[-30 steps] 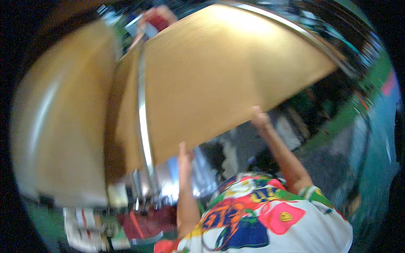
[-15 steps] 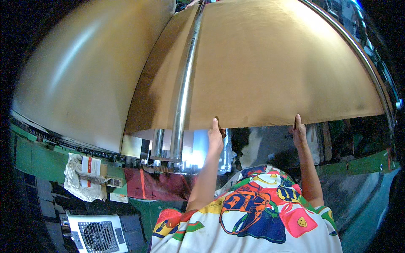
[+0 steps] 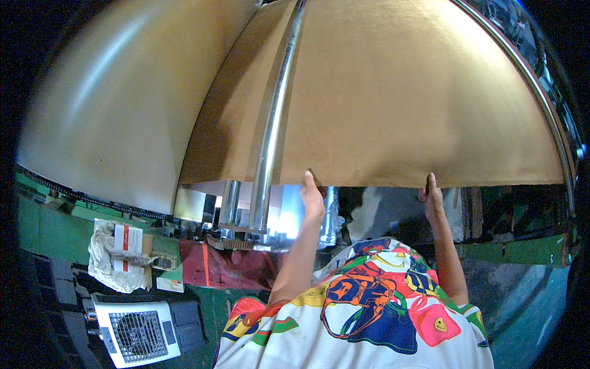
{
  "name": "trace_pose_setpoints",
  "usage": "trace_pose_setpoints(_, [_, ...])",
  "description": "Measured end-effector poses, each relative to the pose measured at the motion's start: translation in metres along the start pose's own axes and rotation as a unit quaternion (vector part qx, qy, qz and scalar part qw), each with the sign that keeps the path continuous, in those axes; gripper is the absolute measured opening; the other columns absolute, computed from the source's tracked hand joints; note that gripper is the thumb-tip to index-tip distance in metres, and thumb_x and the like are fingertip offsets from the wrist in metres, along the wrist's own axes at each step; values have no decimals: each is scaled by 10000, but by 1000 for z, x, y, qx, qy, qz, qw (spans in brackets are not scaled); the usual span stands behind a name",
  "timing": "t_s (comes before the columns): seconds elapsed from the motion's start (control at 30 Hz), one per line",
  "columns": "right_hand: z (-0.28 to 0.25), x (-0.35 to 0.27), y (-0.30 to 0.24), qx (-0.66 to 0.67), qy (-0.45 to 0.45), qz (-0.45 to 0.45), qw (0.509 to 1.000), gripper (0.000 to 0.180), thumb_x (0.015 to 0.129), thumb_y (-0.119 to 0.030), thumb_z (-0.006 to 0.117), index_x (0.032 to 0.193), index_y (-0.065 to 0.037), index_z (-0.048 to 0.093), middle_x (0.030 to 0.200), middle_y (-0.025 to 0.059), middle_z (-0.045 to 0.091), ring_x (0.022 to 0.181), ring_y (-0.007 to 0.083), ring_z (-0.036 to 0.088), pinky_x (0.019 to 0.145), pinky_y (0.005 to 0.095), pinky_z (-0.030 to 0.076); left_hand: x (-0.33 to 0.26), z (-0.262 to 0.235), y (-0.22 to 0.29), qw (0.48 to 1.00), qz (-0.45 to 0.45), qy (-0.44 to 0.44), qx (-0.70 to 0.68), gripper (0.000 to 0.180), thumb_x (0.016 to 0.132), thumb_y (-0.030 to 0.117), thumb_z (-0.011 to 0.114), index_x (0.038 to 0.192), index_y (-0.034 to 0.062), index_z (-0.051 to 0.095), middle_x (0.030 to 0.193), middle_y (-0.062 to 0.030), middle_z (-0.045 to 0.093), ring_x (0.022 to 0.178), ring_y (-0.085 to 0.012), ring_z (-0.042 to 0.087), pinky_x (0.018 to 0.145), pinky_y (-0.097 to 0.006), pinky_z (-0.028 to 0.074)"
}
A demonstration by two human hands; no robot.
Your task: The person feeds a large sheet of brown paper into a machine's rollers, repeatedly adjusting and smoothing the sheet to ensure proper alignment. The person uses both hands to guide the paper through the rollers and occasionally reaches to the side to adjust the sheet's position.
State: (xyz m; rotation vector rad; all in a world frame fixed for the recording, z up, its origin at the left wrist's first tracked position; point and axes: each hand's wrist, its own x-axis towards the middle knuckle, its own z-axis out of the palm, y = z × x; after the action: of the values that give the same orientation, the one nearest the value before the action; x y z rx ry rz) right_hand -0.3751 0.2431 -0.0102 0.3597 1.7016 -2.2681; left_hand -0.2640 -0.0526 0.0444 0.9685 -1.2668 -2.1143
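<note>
1. In the head view, a wide brown sheet spreads before the person, its near edge running roughly level above the patterned shirt.
2. The left hand is at that edge, thumb on the upper face; its grip pinches the sheet, though the fingers beneath are mostly hidden.
3. The right hand takes the same edge farther right, its thumb also pointing up over the face and its grip closed on the border; the underside fingers are likewise hard to see.
4. A shiny metal roller crosses over the sheet left of the left hand, its lower end reaching past the edge; I cannot tell whether the two touch.
5. Left of the sheet bulges a large smooth drum.
6. A slim metal bar curves along the sheet's right side.
7. At lower left sit a whitish cloth and a white unit with a dark grille.
</note>
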Motion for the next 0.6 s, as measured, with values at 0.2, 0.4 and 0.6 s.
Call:
trace_pose_setpoints(0.2, [3, 0, 6, -32, -33, 18, 999, 465, 840, -526, 448, 557, -160, 401, 507, -18, 369, 462, 104, 349, 452, 256, 271, 10, -3, -6, 997, 69, 43, 1, 409, 888, 350, 466, 1064, -18, 493, 1007, -86, 557, 885, -176, 532, 760, -317, 441])
trace_pose_setpoints(0.4, [19, 2, 12, -3, -23, 22, 999, 475, 841, -531, 439, 561, -148, 402, 523, -12, 381, 480, 118, 347, 479, 261, 278, 11, 21, -50, 997, 66, 2, 35, 359, 842, 289, 549, 1033, -14, 539, 1053, -92, 554, 911, -169, 528, 753, -295, 439])
trace_pose_setpoints(0.6, [34, -14, 2, -43, -62, 3, 997, 447, 881, -477, 401, 588, -140, 419, 514, -28, 350, 465, 103, 316, 459, 251, 249, -40, 84, -59, 969, -93, -180, 143, 327, 833, 403, 533, 795, 79, 552, 605, -7, 532, 453, -80, 424, 443, -231, 336])
